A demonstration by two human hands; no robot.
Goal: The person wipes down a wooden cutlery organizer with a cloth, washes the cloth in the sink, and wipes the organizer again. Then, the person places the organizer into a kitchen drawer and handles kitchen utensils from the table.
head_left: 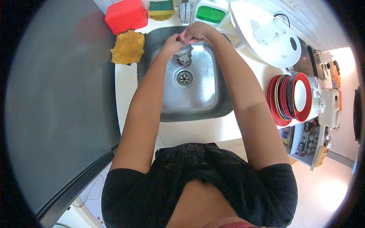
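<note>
Head view: both hands on a pink piece at the far end of the sink

Left hand and right hand meet over the far end of a rounded, stainless-steel sink, close to a chrome faucet; the fingers of both hands are curled and closed on a small, pink, soft-looking piece; individual fingertips are too small to tell apart. The pink piece sits between the two hands, partly covered by the right hand; its material cannot be determined.

A crumpled, grey, glossy item lies in the sink just below the hands; the round metal drain is located nearer the person.

Left of the sink, a yellow-brown cloth lies at the counter edge; a red, box-shaped container stands just beyond it; a green-and-yellow sponge is positioned between that container and the faucet. Right of the faucet stands a white container with a bright green front panel; farther right, a large, white, curved tray carries clear glassware; nearer the person, a stack of red, black and cream plates is topped by a white oval dish.
</note>
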